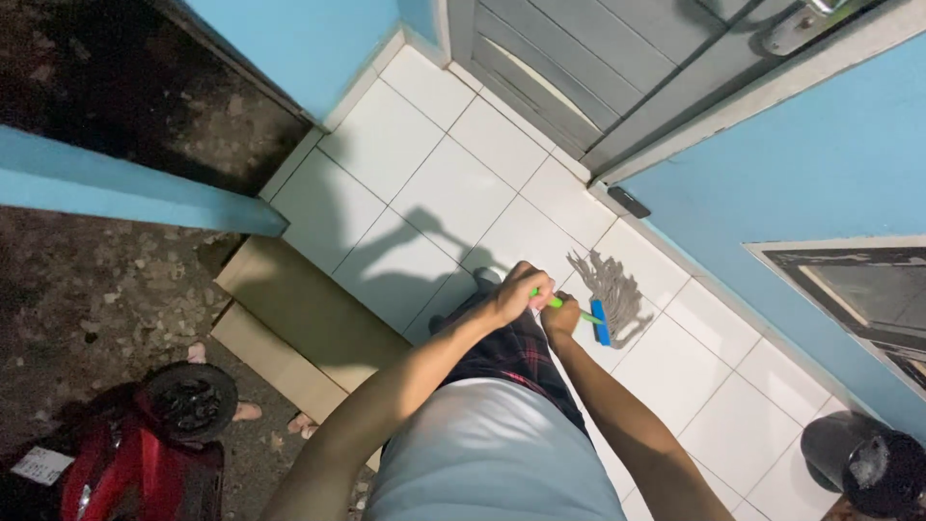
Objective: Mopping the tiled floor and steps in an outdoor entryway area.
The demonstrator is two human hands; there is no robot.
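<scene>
Where the green handle [559,303] runs between the two hands, only a short stretch of it shows; the rest is hidden inside the fists. The left hand [518,292] is closed around the upper part of the handle, fingers curled fully over it. The right hand [560,317] grips lower down, also closed, with its fingers largely out of sight behind the knuckles. Beyond the right hand the handle meets a blue clamp [600,322], and the grey mop head [610,287] spreads on the white tiles [434,183] just past it, strands fanned toward the blue wall [791,164]. The person's legs are mostly covered by a pale shirt [492,453] and plaid shorts [516,355], and the feet cannot be made out.

A grey door [598,68] is cut off at the top edge, its latch only partly in view. A dark bin [863,463] sits at the lower right corner, clipped by the frame. At lower left a red scooter [125,453] is cut off too, standing on rough ground [87,309] too dim to read in detail.

The tiled strip is narrow: the blue wall bounds it on the right, a tan step [299,314] drops off its left edge, and a low blue wall [125,183] ends near that step. Bare tile lies between the mop head and the door, and more between the mop head and the bin.
</scene>
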